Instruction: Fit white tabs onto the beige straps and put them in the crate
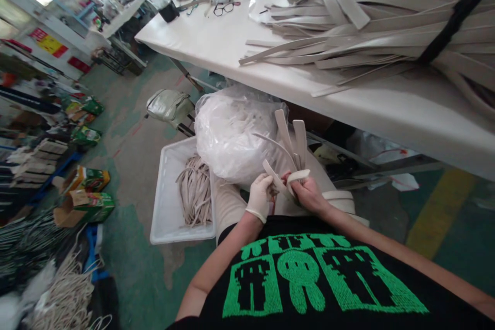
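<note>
My left hand, in a pale glove, is closed with its fingertips pinching a flat beige strap at my lap. Right beside it, my bare right hand grips several beige straps, whose ends fan upward and away from me. One strap loops over the right hand's fingers. Just beyond the left hand, a clear plastic bag bulges with pale contents that I cannot make out. On my left stands a white plastic bin holding a heap of thin beige strips.
A long white-topped table runs ahead, its edge above my knees. On it lie a large bundle of beige straps tied with a black band, eyeglasses and filled plastic bags. A stool and open cartons stand to the left.
</note>
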A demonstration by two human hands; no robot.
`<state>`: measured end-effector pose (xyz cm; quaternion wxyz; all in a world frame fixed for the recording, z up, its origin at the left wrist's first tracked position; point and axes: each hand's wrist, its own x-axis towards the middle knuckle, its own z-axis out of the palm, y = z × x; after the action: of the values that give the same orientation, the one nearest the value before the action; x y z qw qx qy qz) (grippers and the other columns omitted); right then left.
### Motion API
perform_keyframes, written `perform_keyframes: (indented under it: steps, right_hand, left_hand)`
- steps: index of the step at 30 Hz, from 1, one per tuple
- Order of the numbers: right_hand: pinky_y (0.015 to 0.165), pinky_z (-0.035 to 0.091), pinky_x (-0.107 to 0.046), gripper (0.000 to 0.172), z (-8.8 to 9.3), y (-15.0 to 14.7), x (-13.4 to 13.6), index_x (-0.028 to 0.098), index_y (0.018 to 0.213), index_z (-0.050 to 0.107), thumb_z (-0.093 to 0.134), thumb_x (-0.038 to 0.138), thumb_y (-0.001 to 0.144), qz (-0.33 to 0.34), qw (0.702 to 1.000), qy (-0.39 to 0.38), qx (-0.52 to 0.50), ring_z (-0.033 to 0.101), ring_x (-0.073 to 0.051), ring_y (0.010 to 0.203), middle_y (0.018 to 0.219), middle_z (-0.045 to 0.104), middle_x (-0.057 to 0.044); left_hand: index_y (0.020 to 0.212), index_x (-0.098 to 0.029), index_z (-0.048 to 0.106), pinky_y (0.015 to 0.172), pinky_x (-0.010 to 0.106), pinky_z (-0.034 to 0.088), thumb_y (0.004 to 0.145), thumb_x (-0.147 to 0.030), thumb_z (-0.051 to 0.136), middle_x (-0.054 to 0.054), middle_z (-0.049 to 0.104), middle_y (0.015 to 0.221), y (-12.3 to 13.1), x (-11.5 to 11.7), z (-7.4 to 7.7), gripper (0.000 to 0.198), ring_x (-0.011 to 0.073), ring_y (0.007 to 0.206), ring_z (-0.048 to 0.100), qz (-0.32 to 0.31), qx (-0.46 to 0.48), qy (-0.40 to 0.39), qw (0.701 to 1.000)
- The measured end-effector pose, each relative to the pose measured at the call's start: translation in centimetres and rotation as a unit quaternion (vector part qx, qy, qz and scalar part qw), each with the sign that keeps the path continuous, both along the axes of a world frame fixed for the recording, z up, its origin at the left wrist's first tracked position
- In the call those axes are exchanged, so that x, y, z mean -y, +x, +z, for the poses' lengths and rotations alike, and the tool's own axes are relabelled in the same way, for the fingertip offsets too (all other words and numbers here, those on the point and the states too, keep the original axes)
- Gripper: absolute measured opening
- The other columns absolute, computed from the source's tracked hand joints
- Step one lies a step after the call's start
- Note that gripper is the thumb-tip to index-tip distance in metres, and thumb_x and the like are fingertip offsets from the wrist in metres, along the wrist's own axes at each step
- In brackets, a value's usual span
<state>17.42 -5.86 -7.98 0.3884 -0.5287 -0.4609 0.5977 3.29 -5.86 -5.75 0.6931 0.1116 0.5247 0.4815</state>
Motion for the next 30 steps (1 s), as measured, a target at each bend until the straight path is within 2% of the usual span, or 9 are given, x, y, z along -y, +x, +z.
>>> perform_keyframes:
  steps: [4,9,13,16,18,21,25,28,30]
  right_hand:
    - [0.052,0.042,-0.026,0.057,-0.3,0.1,-0.6,0.016,0.079,0.064,0.052,0.071,0.083,0.011,0.999,-0.026,-0.022,0.051,-0.014,0.055,0.064,0.059,-0.002]
    - [0.076,0.051,-0.033,0.057,-0.7,0.2,-1.0,0.014,0.097,0.067,0.073,0.061,0.067,0.072,0.995,-0.007,-0.075,0.065,-0.024,0.082,0.086,0.070,-0.007]
    - [0.078,0.051,-0.033,0.056,-0.6,0.0,-1.0,0.017,0.101,0.066,0.084,0.042,0.054,0.119,0.992,0.017,-0.048,0.064,-0.024,0.082,0.088,0.070,-0.003]
    - [0.073,0.048,-0.031,0.035,-0.2,-0.3,-1.0,0.018,0.091,0.065,0.078,0.039,0.066,0.097,0.993,0.065,0.017,0.061,-0.021,0.076,0.081,0.067,-0.002]
    - [0.071,0.047,-0.030,0.024,0.1,-0.3,-1.2,0.018,0.082,0.064,0.068,0.041,0.078,0.068,0.993,0.085,0.041,0.059,-0.019,0.073,0.076,0.065,-0.002]
    - [0.066,0.046,-0.027,0.032,1.1,0.1,-1.5,0.017,0.082,0.066,0.057,0.047,0.087,0.078,0.995,0.055,0.021,0.058,-0.018,0.070,0.074,0.064,-0.002]
    - [0.057,0.047,-0.026,0.039,3.2,1.1,-2.1,0.016,0.089,0.067,0.060,0.054,0.085,0.173,0.985,-0.019,-0.021,0.061,-0.016,0.062,0.074,0.066,-0.003]
    - [0.049,0.044,-0.024,0.041,4.4,1.9,-2.2,0.017,0.076,0.063,0.069,0.058,0.077,0.221,0.973,-0.055,-0.026,0.059,-0.014,0.052,0.066,0.063,-0.001]
    - [0.046,0.041,-0.023,0.046,4.5,2.3,-2.0,0.017,0.066,0.058,0.072,0.060,0.074,0.217,0.973,-0.065,-0.038,0.054,-0.012,0.047,0.058,0.058,0.000]
  left_hand:
    - [0.073,-0.014,0.061,0.046,0.014,0.037,0.079,-0.016,0.063,-0.001,0.060,0.066,-0.1,-0.3,0.0,0.006,0.0043,0.049,0.050,0.064,0.072,-0.146,0.985]
    - [0.086,-0.011,0.069,0.047,0.013,0.042,0.089,-0.013,0.050,0.005,0.068,0.079,-0.2,-0.1,0.0,0.020,0.0047,0.055,0.055,0.045,0.139,-0.177,0.973]
    - [0.087,-0.014,0.071,0.052,0.016,0.046,0.086,-0.016,0.056,0.005,0.069,0.079,-0.3,0.2,-0.9,0.015,0.0070,0.059,0.058,0.021,0.132,-0.137,0.981]
    - [0.081,-0.016,0.068,0.053,0.018,0.045,0.079,-0.020,0.066,0.003,0.069,0.077,-0.4,0.4,-1.1,0.005,0.0080,0.060,0.059,0.020,0.107,-0.114,0.987]
    - [0.077,-0.017,0.065,0.055,0.018,0.045,0.072,-0.021,0.073,0.000,0.067,0.074,-0.6,0.5,-0.9,0.010,0.0075,0.060,0.059,0.041,0.077,-0.083,0.993]
    - [0.076,-0.017,0.063,0.059,0.018,0.045,0.064,-0.026,0.081,-0.003,0.065,0.070,-1.0,0.5,-0.2,0.024,0.0071,0.060,0.059,0.052,0.031,-0.005,0.998]
    - [0.078,-0.016,0.066,0.062,0.021,0.046,0.059,-0.038,0.086,-0.003,0.066,0.068,-1.3,0.4,0.0,0.035,0.0071,0.056,0.056,0.021,-0.043,0.066,0.997]
    - [0.078,-0.016,0.068,0.069,0.026,0.049,0.062,-0.045,0.083,-0.001,0.066,0.070,-1.5,0.2,-0.2,0.037,0.0108,0.061,0.058,-0.021,-0.104,0.095,0.990]
    - [0.076,-0.017,0.069,0.074,0.030,0.050,0.069,-0.049,0.077,0.001,0.067,0.071,-2.1,-0.3,-0.1,0.034,0.0144,0.068,0.060,-0.054,-0.182,0.135,0.972]
